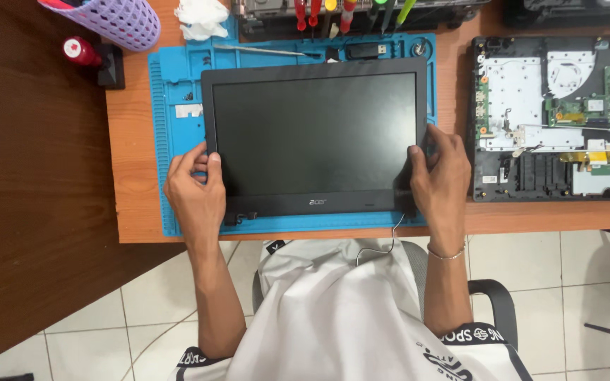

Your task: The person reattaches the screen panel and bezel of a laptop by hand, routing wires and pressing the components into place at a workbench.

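A black laptop screen panel (314, 134) lies flat on a blue work mat (171, 92), its dark display facing up. My left hand (193, 192) grips the panel's lower left edge, thumb on the bezel. At the lower right edge, my right hand (440, 178) holds the frame with its thumb pressed on the bezel. A thin grey cable (383, 243) hangs from the panel's bottom right corner over the table edge.
An opened laptop base (559, 120) with exposed circuit boards lies to the right. Screwdrivers (319, 14) stand in a rack at the back. A purple mesh basket (114, 21), a red-capped bottle (79, 51) and a white tissue (202, 17) sit at the back left.
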